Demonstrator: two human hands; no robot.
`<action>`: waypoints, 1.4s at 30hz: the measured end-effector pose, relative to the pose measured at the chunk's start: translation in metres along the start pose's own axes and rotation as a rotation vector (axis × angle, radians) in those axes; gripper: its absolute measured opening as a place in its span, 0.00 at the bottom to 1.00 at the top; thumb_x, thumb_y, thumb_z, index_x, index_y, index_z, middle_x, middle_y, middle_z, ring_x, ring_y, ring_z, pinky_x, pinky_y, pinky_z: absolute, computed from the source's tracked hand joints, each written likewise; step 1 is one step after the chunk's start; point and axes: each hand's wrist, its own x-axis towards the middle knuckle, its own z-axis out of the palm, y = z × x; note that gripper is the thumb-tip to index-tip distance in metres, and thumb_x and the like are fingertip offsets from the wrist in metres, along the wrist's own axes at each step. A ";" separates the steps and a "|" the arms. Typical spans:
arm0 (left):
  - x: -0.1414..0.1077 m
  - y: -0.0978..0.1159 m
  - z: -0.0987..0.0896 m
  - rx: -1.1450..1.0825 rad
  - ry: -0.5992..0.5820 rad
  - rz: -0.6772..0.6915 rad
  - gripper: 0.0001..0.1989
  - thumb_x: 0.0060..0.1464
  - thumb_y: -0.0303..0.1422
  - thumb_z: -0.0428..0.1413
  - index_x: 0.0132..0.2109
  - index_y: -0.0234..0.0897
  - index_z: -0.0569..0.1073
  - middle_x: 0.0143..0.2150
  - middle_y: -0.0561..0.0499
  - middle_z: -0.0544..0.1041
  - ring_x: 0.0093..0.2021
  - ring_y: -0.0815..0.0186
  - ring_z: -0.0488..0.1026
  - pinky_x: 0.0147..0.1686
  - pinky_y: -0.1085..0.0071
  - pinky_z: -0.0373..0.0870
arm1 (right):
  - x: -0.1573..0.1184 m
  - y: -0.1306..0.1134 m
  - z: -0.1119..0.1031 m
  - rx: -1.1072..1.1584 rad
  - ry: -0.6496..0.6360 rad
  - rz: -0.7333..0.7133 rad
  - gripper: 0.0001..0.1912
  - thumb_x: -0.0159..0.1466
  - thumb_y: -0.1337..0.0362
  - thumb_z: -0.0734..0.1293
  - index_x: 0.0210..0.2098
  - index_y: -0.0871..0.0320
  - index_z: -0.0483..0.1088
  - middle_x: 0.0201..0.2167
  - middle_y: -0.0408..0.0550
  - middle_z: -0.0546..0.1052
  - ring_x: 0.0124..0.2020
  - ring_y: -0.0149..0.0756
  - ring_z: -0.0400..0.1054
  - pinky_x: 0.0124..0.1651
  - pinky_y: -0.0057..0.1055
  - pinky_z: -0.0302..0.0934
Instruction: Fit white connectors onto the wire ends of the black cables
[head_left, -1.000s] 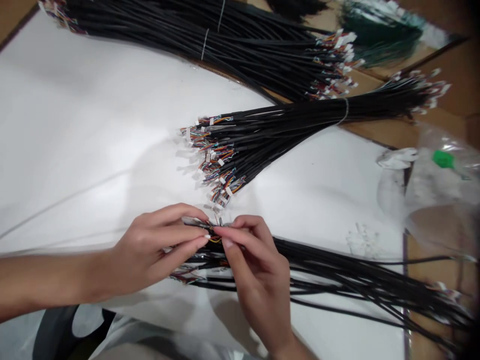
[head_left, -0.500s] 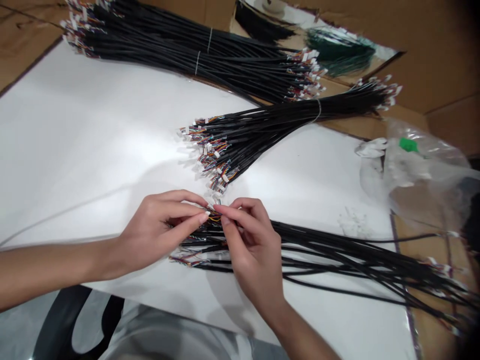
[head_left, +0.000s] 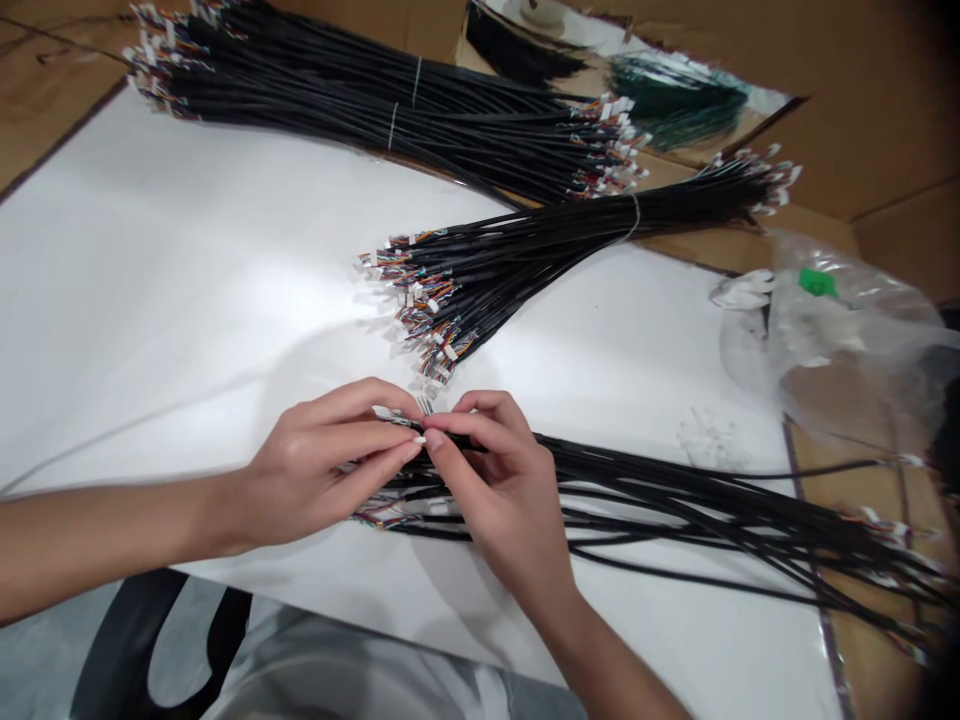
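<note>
No words, numbers or brands can be read anywhere. The green tag [head_left: 817, 283] on the clear plastic bag [head_left: 847, 350], up and to the right of the right hand [head_left: 502, 500], shows no legible marks.

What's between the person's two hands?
In the head view, black cables run between the left hand and right hand, with thin wire ends poking up where they meet.
</note>
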 end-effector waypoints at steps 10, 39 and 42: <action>0.011 0.002 -0.004 -0.223 -0.143 -0.366 0.09 0.60 0.28 0.53 0.34 0.33 0.77 0.32 0.52 0.73 0.24 0.77 0.67 0.20 0.82 0.62 | 0.003 -0.001 -0.008 -0.004 -0.052 0.052 0.05 0.61 0.63 0.67 0.30 0.57 0.74 0.36 0.47 0.66 0.36 0.33 0.65 0.32 0.28 0.61; 0.022 -0.006 -0.011 -0.760 -0.304 -0.856 0.13 0.57 0.35 0.56 0.27 0.32 0.71 0.18 0.58 0.57 0.19 0.76 0.49 0.18 0.78 0.45 | 0.003 -0.012 -0.007 0.014 -0.112 0.067 0.07 0.59 0.69 0.65 0.26 0.62 0.72 0.34 0.46 0.62 0.31 0.28 0.61 0.24 0.24 0.56; 0.022 -0.004 -0.012 -0.755 -0.305 -0.894 0.14 0.56 0.35 0.57 0.25 0.32 0.69 0.18 0.58 0.57 0.20 0.76 0.50 0.20 0.77 0.45 | 0.002 -0.012 -0.006 -0.006 -0.100 0.035 0.07 0.59 0.70 0.65 0.26 0.62 0.72 0.34 0.46 0.62 0.32 0.29 0.62 0.26 0.25 0.58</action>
